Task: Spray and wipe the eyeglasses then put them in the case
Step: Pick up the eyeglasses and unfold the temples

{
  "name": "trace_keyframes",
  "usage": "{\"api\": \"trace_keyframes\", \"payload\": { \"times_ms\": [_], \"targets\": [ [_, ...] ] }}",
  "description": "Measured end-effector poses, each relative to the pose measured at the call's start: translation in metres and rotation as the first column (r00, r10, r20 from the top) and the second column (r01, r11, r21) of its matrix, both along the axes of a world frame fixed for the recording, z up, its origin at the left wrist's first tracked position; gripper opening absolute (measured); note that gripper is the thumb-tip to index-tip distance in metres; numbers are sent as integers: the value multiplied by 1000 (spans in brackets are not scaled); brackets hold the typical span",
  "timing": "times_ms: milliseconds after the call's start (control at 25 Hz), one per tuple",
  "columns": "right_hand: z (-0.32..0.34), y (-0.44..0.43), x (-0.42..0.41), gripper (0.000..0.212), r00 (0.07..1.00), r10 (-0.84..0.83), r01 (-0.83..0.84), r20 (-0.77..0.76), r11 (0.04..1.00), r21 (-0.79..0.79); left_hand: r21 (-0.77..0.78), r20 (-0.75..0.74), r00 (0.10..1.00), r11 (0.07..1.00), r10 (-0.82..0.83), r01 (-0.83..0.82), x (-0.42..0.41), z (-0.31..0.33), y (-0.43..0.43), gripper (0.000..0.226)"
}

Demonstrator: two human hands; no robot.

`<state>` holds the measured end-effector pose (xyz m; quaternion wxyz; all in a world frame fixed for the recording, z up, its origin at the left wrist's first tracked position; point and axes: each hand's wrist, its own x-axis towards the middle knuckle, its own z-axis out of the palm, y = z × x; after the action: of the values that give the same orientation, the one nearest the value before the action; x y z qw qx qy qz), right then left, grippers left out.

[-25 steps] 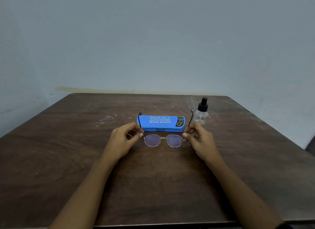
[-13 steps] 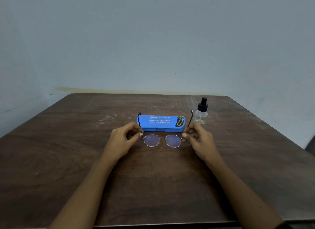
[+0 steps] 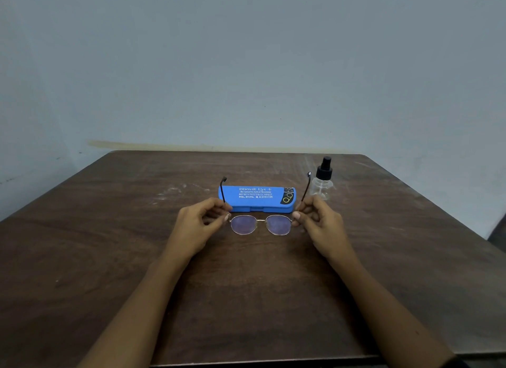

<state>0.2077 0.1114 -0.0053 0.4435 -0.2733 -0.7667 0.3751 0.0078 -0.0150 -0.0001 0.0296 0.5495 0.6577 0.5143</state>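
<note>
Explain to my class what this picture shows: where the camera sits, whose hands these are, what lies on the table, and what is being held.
There is no machine here, only a person's two bare hands. The single picture comes from a wide-angle camera worn on the person's head, looking forward and down. On the dark brown wooden table lie a closed blue plastic glasses case and, to its right, a small clear spray bottle with a black pump top. The left hand and right hand each pinch one side of the thin metal-framed round eyeglasses, temple arms open and pointing up and away. No wiping cloth is visible.
</note>
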Motion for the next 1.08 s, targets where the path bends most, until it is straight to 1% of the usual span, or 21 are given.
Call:
{"api": "trace_keyframes", "payload": {
  "times_ms": [120, 240, 440, 560, 680, 800, 880, 960, 1040, 1080],
  "targets": [
    [1, -1, 0, 31, 999, 8, -9, -40, 1000, -28, 26, -76, 997, 1000, 14, -12, -2, -1, 0, 19],
    [2, -2, 0, 30, 998, -1, -1, -66, 999, -38, 76, -105, 994, 997, 22, -14, -1, 0, 1, 17],
    [3, -1, 1, 28, 997, -26, 22, -73, 998, -51, 67, -28, 1000, 998, 6, -4, 4, -1, 1, 19],
    [3, -1, 1, 29, 998, -32, 29, -63, 998, -48, 60, -33, 999, 998, 12, -10, 5, -1, 1, 24],
    [2, 0, 2, 30, 997, -31, 29, -66, 999, -40, 37, -45, 999, 999, 6, -4, 3, -2, 2, 20],
    [2, 0, 2, 28, 995, 8, -12, -103, 999, -40, 61, 8, 1000, 998, 23, -23, 2, -3, 3, 17],
    [1, 1, 2, 23, 989, 21, -26, -145, 999, -35, 90, 49, 998, 995, 28, -33, 4, -2, 4, 16],
    [1, 1, 1, 17, 977, -44, 49, -209, 999, 17, 102, 56, 998, 994, 20, -26, 5, -1, 5, 16],
    [1, 3, 3, 19, 938, -177, 220, -298, 968, 118, 96, 48, 999, 995, 17, -22, 4, -2, 5, 17],
    [2, 5, 3, 19, 910, -240, 311, -338, 935, 172, 87, 43, 999, 996, 20, -23, 3, -3, 5, 17]
  ]
}}
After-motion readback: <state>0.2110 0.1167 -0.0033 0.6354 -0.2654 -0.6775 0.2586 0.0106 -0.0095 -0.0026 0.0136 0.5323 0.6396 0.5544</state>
